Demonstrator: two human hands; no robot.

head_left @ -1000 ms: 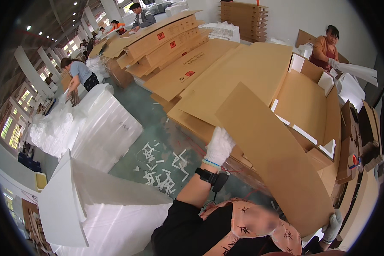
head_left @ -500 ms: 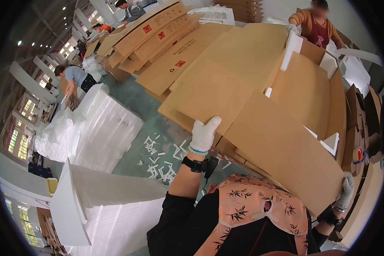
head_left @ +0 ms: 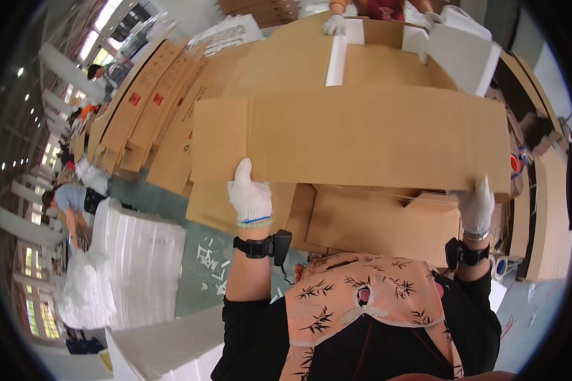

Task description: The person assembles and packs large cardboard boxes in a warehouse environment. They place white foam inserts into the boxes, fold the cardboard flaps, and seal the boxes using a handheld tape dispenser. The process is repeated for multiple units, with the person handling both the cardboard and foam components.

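Note:
A long, plain brown cardboard panel lies across the view in front of me, with a crease near its left end. My left hand, in a white knit glove, grips its near edge near that crease, thumb on top. At the right end, my gloved right hand holds the same edge with the thumb up; the fingers of both hands are hidden underneath. Below the panel's near edge shows an open cardboard box. Past its far edge, a white foam strip stands in the box's far part.
Across the box, a person's gloved hand touches the foam strip. A white foam-like block is at the far right. Printed cartons lean at the left, near a wrapped white stack. White scraps litter the floor.
The panel has swung from slanting to nearly level across my view, and both hands moved with it, still gripping. My view has turned. A white block now shows at the far right.

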